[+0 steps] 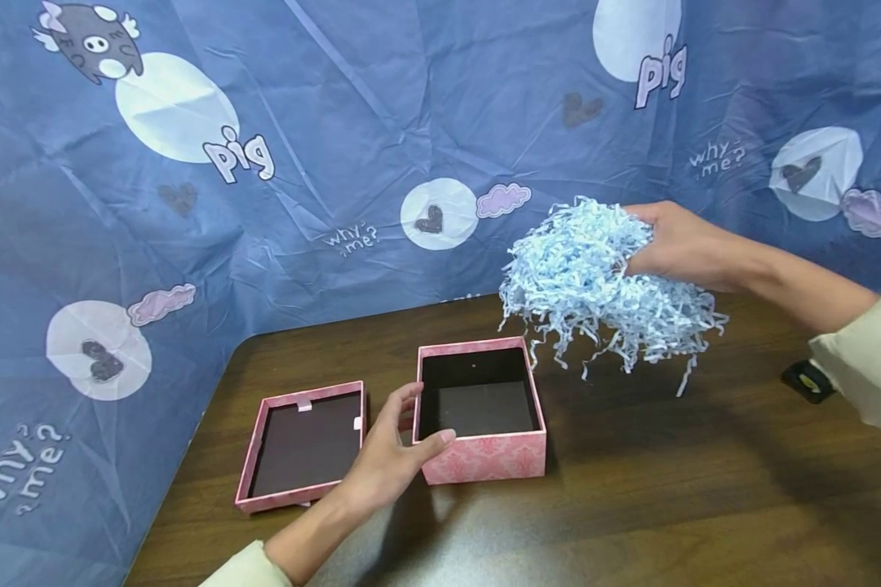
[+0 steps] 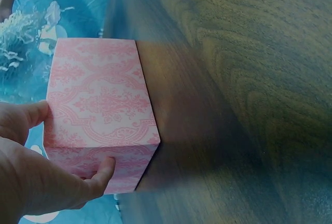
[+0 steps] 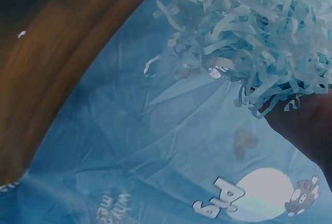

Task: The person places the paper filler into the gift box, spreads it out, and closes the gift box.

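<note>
The right hand (image 1: 679, 240) grips a big tuft of pale blue shredded paper (image 1: 580, 261) from its right side, fingertips buried, holding it above the bench (image 1: 631, 497) to the right of the pink box (image 1: 484, 459). The tuft should be very light, soft and springy, tangled but apt to shed the loose strands hanging beneath; a broad, deep grasp through its middle would suit better than a pinch at the edge. The left hand (image 1: 387, 456) holds the box's near-left corner between thumb and fingers. The box looks like stiff, light card, likely to slide if nudged, so its walls make sound holds. A shallow pink lid (image 1: 304, 448) lies to the left.
</note>
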Demonstrator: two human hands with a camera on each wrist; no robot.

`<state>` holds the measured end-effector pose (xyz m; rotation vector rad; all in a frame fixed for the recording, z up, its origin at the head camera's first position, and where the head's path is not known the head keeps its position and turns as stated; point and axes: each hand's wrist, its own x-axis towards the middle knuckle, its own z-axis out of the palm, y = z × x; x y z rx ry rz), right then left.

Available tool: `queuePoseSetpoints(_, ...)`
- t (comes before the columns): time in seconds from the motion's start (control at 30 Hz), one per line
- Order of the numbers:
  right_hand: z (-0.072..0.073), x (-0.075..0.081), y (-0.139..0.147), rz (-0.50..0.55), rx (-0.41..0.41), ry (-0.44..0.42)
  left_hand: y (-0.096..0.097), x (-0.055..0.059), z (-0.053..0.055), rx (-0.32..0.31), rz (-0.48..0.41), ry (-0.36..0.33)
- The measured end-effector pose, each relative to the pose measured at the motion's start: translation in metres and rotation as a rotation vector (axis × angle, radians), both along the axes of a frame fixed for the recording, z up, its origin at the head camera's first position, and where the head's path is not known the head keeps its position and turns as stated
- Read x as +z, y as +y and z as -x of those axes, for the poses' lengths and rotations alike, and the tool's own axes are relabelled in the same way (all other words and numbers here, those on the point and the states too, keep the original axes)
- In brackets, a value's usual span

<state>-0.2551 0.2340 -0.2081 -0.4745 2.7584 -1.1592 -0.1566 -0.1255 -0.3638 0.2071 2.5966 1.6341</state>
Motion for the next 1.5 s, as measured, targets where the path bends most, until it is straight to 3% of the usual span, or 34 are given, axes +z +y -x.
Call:
queuePoseSetpoints(0.43, 0.0, -0.001, -0.035, -0.014, 0.094, -0.006, 0.001, 0.002, -0.003, -0.004, -0.015, 0.013)
queuePoseSetpoints(0.73, 0.006, -0.013, -0.063, 0.021, 0.145, -0.032, 0.001, 0.001, -0.001, -0.005, -0.025, 0.008)
queuePoseSetpoints(1.1, 0.014, -0.03, -0.089, 0.043, 0.263, -0.021, 0.001, 0.003, -0.003, -0.014, -0.046, 0.019)
queuePoseSetpoints(1.5, 0.015, -0.041, -0.115, -0.13, 0.292, 0.085, 0.0, 0.003, -0.002, -0.008, -0.031, 0.014)
